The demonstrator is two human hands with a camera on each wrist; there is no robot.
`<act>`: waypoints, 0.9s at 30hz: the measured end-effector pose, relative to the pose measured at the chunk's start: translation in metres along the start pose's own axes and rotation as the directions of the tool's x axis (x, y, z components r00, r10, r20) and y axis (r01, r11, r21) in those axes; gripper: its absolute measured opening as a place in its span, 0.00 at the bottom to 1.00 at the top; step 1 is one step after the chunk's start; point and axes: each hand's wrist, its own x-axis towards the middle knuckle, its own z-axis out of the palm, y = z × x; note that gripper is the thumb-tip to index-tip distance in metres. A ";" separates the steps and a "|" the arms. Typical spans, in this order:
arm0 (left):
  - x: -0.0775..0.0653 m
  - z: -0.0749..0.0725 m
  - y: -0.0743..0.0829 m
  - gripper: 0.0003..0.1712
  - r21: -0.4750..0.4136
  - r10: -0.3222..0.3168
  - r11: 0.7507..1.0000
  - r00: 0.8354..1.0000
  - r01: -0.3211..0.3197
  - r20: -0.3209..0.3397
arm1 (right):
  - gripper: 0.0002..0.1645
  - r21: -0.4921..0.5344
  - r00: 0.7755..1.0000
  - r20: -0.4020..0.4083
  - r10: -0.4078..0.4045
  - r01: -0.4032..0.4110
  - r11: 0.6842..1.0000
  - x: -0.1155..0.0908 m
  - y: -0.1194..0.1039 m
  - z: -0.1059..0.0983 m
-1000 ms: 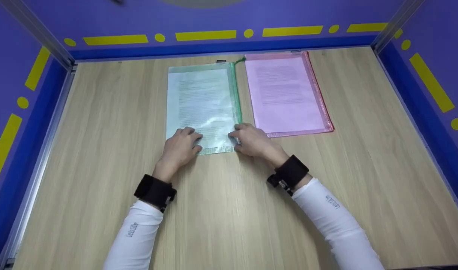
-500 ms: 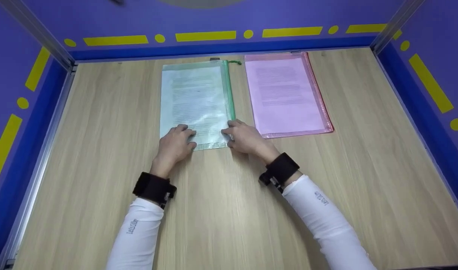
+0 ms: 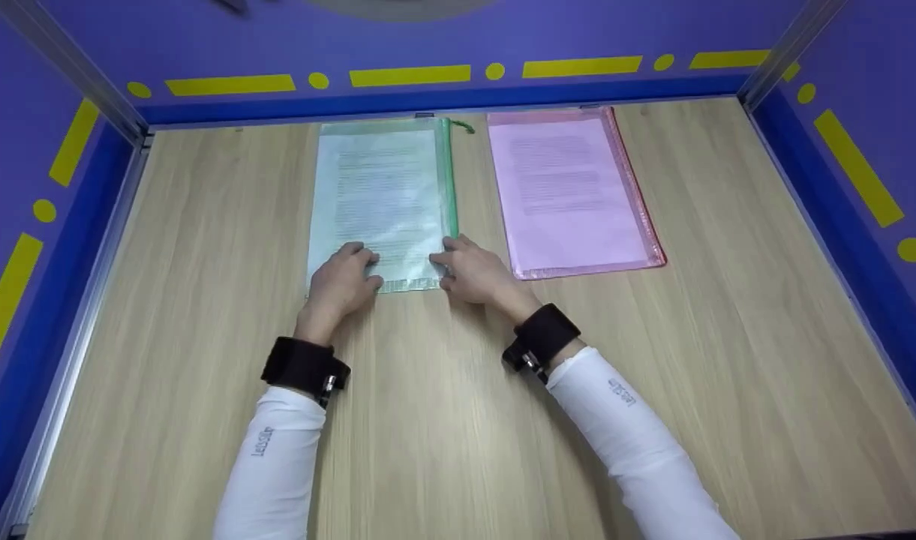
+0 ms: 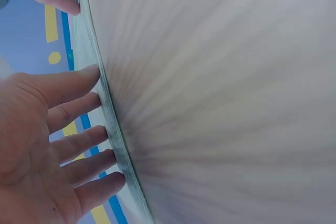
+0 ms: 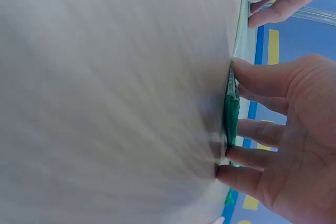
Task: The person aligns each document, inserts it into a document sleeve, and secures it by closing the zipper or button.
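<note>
A green clear zip folder (image 3: 388,195) with a printed sheet inside lies flat on the table, its green zipper along the right side. My left hand (image 3: 340,279) rests on its near left corner, fingertips down on the plastic and thumb at the near edge. At the near right corner, my right hand (image 3: 476,271) touches the folder the same way, beside the zipper. In the left wrist view the fingers (image 4: 86,142) are spread and fairly straight along the folder's edge. The right wrist view shows the fingertips around the green zipper end (image 5: 231,116).
A pink zip folder (image 3: 570,187) with a printed sheet and red zipper lies to the right, a strip of table between the two. Blue walls (image 3: 427,45) with yellow marks enclose the wooden table (image 3: 427,412) at the back and sides.
Both hands have slid the green folder left and slightly away from me, widening its gap from the pink folder. The green zipper cord no longer reaches the pink folder, which stays in place.
</note>
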 end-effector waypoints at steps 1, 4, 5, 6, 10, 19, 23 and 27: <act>0.000 -0.001 -0.001 0.24 -0.003 -0.002 1.000 1.000 0.002 0.003 | 0.30 0.005 1.000 0.001 -0.005 0.005 1.000 0.000 0.000 0.000; 0.001 -0.003 -0.004 0.25 -0.012 -0.003 1.000 1.000 0.003 0.010 | 0.30 0.015 1.000 -0.001 -0.012 0.012 1.000 0.002 -0.002 0.001; 0.001 -0.004 -0.005 0.25 -0.017 -0.004 1.000 1.000 0.005 0.011 | 0.30 0.012 1.000 -0.005 -0.013 0.013 1.000 0.002 -0.002 0.001; 0.002 -0.005 -0.006 0.26 -0.022 -0.007 1.000 1.000 0.007 0.010 | 0.30 0.009 1.000 -0.011 -0.013 0.013 1.000 0.002 -0.003 0.001; 0.003 -0.007 -0.010 0.26 -0.047 -0.014 0.999 1.000 0.014 0.009 | 0.29 -0.001 0.999 -0.040 -0.004 0.004 1.000 0.004 -0.007 0.002; 0.003 -0.012 -0.009 0.27 -0.038 -0.012 0.999 0.999 0.014 0.040 | 0.30 0.100 1.000 -0.024 0.002 0.001 0.995 0.006 0.001 -0.005; 0.004 -0.014 -0.002 0.25 -0.044 -0.012 0.999 0.999 0.014 0.035 | 0.30 0.237 1.000 0.001 -0.002 0.002 0.972 0.002 0.013 -0.016; 0.004 -0.015 0.005 0.25 -0.083 -0.023 0.996 1.000 0.023 0.007 | 0.30 0.315 1.000 -0.015 -0.024 0.027 0.949 -0.009 0.026 -0.027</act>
